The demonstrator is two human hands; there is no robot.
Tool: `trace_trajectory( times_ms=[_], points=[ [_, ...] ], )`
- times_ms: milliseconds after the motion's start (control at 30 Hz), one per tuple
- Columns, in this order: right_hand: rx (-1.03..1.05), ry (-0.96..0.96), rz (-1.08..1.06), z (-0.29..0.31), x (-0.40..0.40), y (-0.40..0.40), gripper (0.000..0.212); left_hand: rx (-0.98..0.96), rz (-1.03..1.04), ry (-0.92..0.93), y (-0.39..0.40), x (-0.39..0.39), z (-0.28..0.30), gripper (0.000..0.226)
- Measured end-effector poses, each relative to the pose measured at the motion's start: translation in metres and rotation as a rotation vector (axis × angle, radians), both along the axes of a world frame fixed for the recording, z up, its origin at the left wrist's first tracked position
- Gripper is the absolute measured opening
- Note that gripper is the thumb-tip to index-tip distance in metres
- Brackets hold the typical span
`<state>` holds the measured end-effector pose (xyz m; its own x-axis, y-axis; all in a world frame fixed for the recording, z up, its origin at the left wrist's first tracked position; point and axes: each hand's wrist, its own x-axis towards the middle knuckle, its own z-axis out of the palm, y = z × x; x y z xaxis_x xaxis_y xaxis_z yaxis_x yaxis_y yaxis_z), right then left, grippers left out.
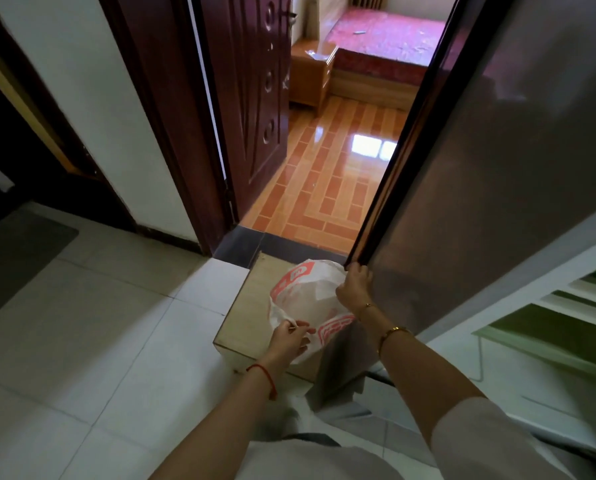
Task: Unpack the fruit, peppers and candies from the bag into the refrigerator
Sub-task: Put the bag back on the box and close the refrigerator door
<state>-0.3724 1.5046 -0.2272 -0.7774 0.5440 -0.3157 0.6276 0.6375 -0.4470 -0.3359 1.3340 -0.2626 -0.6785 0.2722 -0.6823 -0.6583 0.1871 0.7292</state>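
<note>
A white plastic bag (307, 296) with red print sits on a low wooden stool (251, 317) on the floor. My left hand (289, 339) pinches the bag's near edge. My right hand (355, 287) grips the lower corner of the refrigerator door (490, 174), which stands open to the right. Inside the door, white shelves (546, 327) show at the far right. What the bag holds is hidden.
A dark wooden room door (251, 98) stands open ahead, leading to a room with an orange tiled floor (324, 181), a bedside cabinet (310, 77) and a bed. A dark mat (15, 254) lies on the pale floor tiles at the left.
</note>
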Motion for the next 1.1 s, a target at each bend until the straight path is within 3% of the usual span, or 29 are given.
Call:
trace_trajectory(
  times_ms=[133,333,600,800,1100],
  points=[
    [0.01,-0.023,-0.027,-0.005,0.002,0.008,0.056,0.016,-0.047,-0.092,0.015,0.0,-0.019,0.006],
    [-0.019,0.047,-0.075,0.001,0.004,0.008,0.047,-0.015,-0.196,-0.062,0.017,-0.01,-0.019,0.027],
    [-0.061,0.231,-0.099,0.039,0.031,-0.009,0.042,-0.217,-0.511,0.353,-0.01,-0.038,0.019,0.022],
    [-0.035,0.35,-0.131,0.054,0.081,-0.04,0.038,-0.28,-0.617,0.667,-0.035,-0.045,0.071,0.026],
    [0.085,0.423,-0.269,0.09,0.186,-0.096,0.038,-0.189,-0.756,0.939,-0.071,-0.018,0.115,0.03]
  ],
)
